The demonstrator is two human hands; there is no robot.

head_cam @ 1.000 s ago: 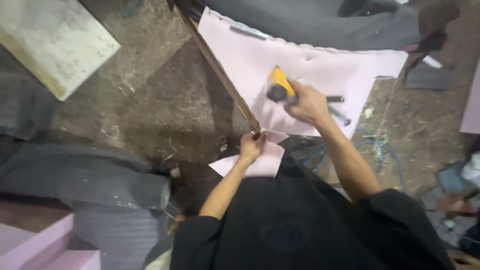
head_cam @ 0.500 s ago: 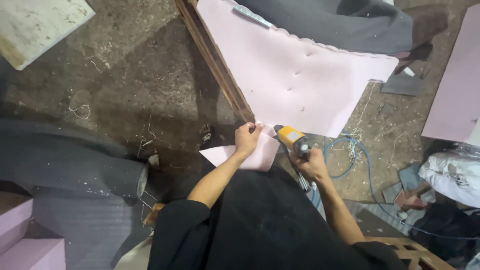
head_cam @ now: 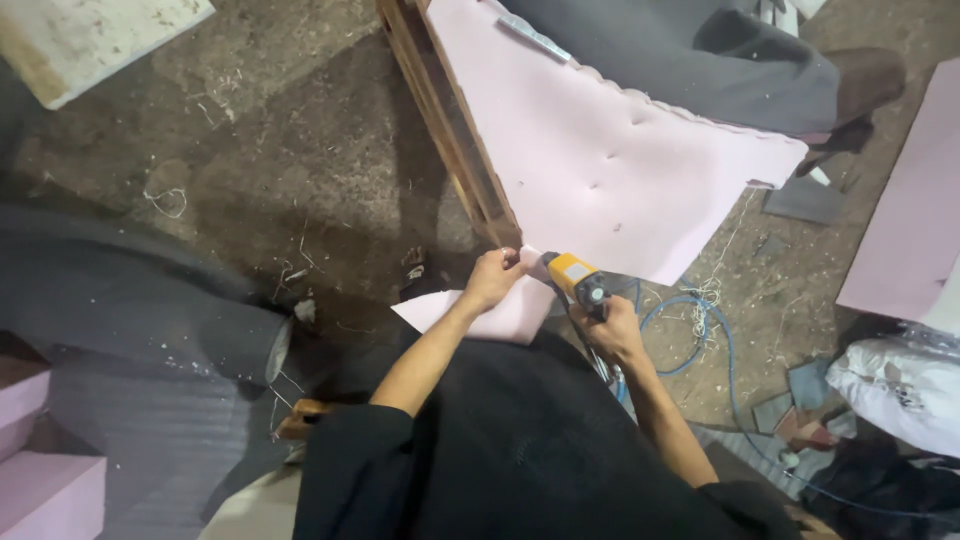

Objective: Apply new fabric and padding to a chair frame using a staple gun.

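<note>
Pink foam sheet [head_cam: 610, 150] lies over a wooden frame [head_cam: 450, 120] standing on the floor [head_cam: 250, 150], its lower corner hanging loose. It looks light, soft and floppy, easily torn, so best pinched near the frame edge. Left hand [head_cam: 492, 280] closes on that corner at the frame; right hand [head_cam: 612, 330] grips a yellow staple gun [head_cam: 572, 275] with a blue hose [head_cam: 700, 340].

A dusty concrete floor [head_cam: 300, 180] carries wood shavings [head_cam: 165, 200], a pale board [head_cam: 90, 35] at upper left, a blue hose [head_cam: 700, 340] and grey scraps [head_cam: 805, 200] at right.
</note>
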